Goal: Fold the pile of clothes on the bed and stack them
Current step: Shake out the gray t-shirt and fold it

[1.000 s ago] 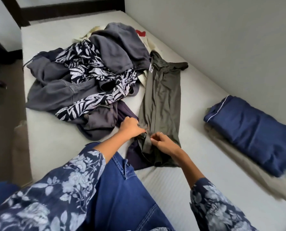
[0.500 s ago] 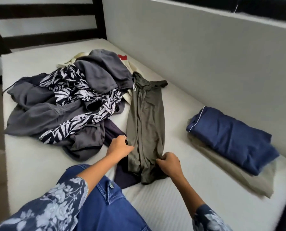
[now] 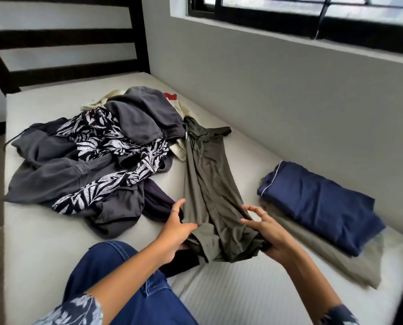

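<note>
— What colours lie on the white mattress point(image 3: 43, 231)?
— An olive shirt point(image 3: 207, 184) at centre; grey trousers point(image 3: 55, 174) and a black-and-white leaf-print top point(image 3: 106, 146) at left.
— And right?
— A navy garment point(image 3: 320, 207) with white piping, on a khaki cloth point(image 3: 350, 261).

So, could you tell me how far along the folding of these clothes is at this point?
Early on. Done: a folded navy garment lies stacked on a folded beige one by the wall. In hand: the olive garment, laid out lengthwise, its near end gripped by the left hand and right hand. Left: the unfolded pile of grey, leaf-print and cream clothes, plus a dark piece beside it.
</note>
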{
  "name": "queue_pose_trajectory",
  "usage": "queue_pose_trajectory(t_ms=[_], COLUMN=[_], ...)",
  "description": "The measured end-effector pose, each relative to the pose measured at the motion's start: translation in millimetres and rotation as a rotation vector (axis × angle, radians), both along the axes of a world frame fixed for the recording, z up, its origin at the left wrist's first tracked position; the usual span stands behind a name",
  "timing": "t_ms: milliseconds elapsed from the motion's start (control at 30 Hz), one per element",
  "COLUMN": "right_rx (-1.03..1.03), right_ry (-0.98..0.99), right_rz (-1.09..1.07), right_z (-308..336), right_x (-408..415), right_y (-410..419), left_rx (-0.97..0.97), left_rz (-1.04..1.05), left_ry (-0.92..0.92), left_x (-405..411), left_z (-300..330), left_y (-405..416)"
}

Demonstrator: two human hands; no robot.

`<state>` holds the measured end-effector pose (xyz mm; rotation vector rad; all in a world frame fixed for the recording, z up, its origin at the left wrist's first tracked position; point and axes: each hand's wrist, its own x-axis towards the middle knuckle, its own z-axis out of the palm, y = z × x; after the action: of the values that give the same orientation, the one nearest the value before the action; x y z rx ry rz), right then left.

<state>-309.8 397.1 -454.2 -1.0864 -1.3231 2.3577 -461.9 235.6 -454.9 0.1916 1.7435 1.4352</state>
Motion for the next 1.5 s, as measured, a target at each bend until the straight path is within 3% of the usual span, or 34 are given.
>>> queue_pose_trajectory(t_ms=[167,367,467,633,800,933,1000,1067,1167,1233,1333,1500], right_rx=[0.128,0.12,0.11,0.016,-0.249,-0.318,-0.205,0.067,0.765,1.139,1.435,1.549], right_ry=[-0.104,-0.29,-0.311,-0.153,0.05,0.183,0.089,-0.058,-0.235,-0.262,-0.374,-0.404], right_rz=[0.165,0.294,0.346,0.208,-0.063,-0.276,-0.202,-0.087,0.163,0.44,0.788,0.643], right_z=[14,2,2,28,43,30,18,3,-22,-43,-77,-89], right_x=[48,93,95,58,-16,-71,-81,-82,-61,-39,-19,-27], right_y=[-1,-9,-7,11,59,95,97,91,80,77,78,71], left_rx=[-0.136,-0.204,-0.192,-0.074,-0.025,0.056,-0.057,-0.229,-0.299,-0.446,-0.65,-0.758], left_rz=[-0.251,-0.483,-0.531,-0.449,-0.263,-0.081,-0.048,-0.155,-0.506,-0.789,-0.965,-0.98], left_ry=[0.008,-0.263,-0.306,-0.262,-0.24,-0.12,0.059,0.359,0.867,1.116,1.183,1.321], left_x=[37,73,75,35,-33,-82,-85,-77,-53,-42,-36,-37], left_z=[5,5,12,44,65,48,26,0,-33,-48,-63,-63], left_y=[-26,-53,-55,-20,57,109,112,105,79,64,61,71])
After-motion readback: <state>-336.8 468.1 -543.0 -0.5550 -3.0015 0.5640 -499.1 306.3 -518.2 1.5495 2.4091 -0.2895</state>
